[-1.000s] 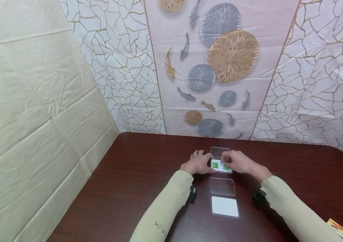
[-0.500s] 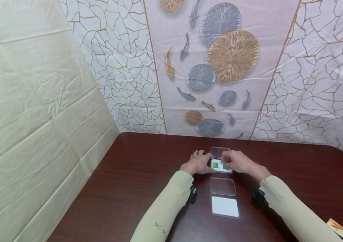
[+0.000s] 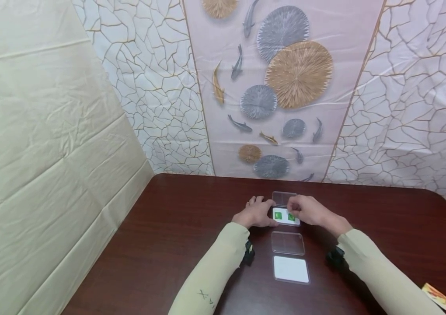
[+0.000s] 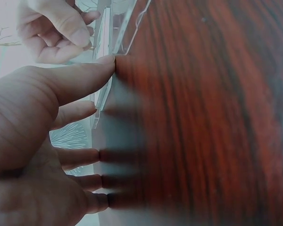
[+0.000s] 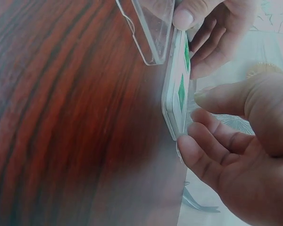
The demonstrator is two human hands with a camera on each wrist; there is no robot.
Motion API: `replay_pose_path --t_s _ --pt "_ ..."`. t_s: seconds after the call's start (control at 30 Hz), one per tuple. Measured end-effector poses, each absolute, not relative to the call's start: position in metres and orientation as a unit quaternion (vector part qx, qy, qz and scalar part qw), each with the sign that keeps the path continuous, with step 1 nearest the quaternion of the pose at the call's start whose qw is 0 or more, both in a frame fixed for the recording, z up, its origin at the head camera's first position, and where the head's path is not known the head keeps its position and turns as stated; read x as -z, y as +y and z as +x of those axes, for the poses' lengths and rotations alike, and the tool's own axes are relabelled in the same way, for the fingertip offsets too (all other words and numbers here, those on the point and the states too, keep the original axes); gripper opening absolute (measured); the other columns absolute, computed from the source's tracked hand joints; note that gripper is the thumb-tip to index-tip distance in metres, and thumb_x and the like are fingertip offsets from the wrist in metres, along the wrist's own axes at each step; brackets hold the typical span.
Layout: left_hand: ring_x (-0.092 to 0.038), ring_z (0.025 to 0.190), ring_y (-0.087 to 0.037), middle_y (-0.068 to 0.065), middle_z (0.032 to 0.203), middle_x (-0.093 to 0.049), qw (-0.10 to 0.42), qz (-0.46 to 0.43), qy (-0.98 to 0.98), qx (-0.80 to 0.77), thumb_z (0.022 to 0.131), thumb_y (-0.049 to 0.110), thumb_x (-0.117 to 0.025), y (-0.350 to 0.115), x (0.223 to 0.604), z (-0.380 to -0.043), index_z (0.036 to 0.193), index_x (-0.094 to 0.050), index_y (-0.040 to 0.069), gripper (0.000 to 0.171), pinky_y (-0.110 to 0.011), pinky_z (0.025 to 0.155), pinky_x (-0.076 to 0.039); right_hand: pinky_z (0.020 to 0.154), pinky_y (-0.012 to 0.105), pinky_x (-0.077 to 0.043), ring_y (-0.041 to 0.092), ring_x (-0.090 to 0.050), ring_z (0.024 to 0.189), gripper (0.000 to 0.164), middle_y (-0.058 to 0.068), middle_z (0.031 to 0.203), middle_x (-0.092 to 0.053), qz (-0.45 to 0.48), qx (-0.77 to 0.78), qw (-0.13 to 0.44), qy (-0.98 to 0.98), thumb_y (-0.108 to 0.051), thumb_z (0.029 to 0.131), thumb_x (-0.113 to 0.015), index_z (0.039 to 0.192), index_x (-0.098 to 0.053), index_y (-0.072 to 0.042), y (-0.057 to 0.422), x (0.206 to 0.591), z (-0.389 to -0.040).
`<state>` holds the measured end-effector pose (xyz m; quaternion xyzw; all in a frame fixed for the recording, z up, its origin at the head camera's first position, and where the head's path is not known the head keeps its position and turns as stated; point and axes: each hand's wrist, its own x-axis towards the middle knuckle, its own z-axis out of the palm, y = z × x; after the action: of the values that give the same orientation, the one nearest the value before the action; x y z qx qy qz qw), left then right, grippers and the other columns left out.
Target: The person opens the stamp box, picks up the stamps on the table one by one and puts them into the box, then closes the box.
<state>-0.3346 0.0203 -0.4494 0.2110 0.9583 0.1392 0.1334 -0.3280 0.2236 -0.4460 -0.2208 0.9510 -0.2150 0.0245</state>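
A flat clear plastic case (image 3: 286, 222) with a white insert and two green squares lies near the back of the table. My left hand (image 3: 255, 212) holds its left end, thumb at the near edge and index finger at the far corner. The other fingertips rest on the table, as the left wrist view shows. My right hand (image 3: 308, 210) is over the case's right end, thumb and fingers bent together close above the right green square (image 5: 181, 94). I cannot tell whether something tiny is between its fingertips. A clear lid (image 3: 283, 198) lies behind the case.
Nearer on the table lie a second clear lid (image 3: 287, 243) and a case with a plain white face (image 3: 291, 269). A small yellow and orange box (image 3: 436, 296) is by the right forearm. A patterned cloth (image 3: 272, 100) hangs behind the table.
The head view has shifted slightly. Both hands keep their places at the case, and nothing on the table has visibly moved.
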Motion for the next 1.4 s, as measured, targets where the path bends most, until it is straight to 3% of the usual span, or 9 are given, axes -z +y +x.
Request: replay_pose_path --t_s 0.2,0.43,0.77,1.2,1.4 --pt "-0.028 0.145 -0.027 -0.004 0.155 -0.035 0.143 0.216 0.954 -0.149 0.087 0.048 -0.071 0.015 0.448 -0.336 0.142 -0.047 0.030 0.063 -0.043 0.117 -0.031 0.068 0.031 -0.047 0.015 -0.054 0.074 0.004 0.000 0.082 -0.064 -0.214 0.219 0.029 0.952 -0.005 0.091 -0.064 0.092 -0.067 -0.007 0.229 0.443 -0.323" --pt "-0.033 0.142 -0.021 -0.003 0.153 -0.038 0.156 0.223 0.950 -0.154 0.087 0.047 -0.071 0.010 0.444 -0.335 0.141 -0.049 0.028 0.061 -0.039 0.111 -0.038 0.071 0.033 -0.045 0.016 -0.055 0.077 0.009 -0.001 0.085 -0.064 -0.201 0.216 0.033 0.955 -0.005 0.090 -0.065 0.090 -0.066 -0.013 0.236 0.441 -0.316" --pt "-0.048 0.115 -0.017 -0.002 0.137 -0.051 0.145 0.240 0.946 -0.163 0.088 0.045 -0.071 0.007 0.437 -0.327 0.139 -0.051 0.027 0.058 -0.038 0.100 -0.046 0.067 0.031 -0.044 0.016 -0.053 0.075 0.004 0.000 0.083 -0.063 -0.180 0.219 0.038 0.958 -0.009 0.091 -0.066 0.094 -0.067 -0.011 0.246 0.431 -0.300" --pt "-0.051 0.111 -0.013 0.000 0.139 -0.051 0.129 0.266 0.938 -0.182 0.091 0.046 -0.066 -0.003 0.434 -0.305 0.140 -0.050 0.025 0.055 -0.032 0.095 -0.049 0.062 0.027 -0.042 0.011 -0.050 0.070 0.003 -0.005 0.077 -0.058 -0.208 0.221 0.009 0.953 -0.013 0.091 -0.067 0.090 -0.064 -0.015 0.262 0.424 -0.277" --pt "-0.051 0.117 -0.015 -0.001 0.142 -0.049 0.114 0.281 0.937 -0.173 0.091 0.046 -0.065 -0.003 0.426 -0.292 0.141 -0.049 0.026 0.056 -0.033 0.100 -0.048 0.061 0.025 -0.043 0.012 -0.050 0.072 0.004 -0.004 0.078 -0.057 -0.194 0.224 0.006 0.955 -0.013 0.090 -0.067 0.093 -0.065 -0.015 0.272 0.417 -0.264"
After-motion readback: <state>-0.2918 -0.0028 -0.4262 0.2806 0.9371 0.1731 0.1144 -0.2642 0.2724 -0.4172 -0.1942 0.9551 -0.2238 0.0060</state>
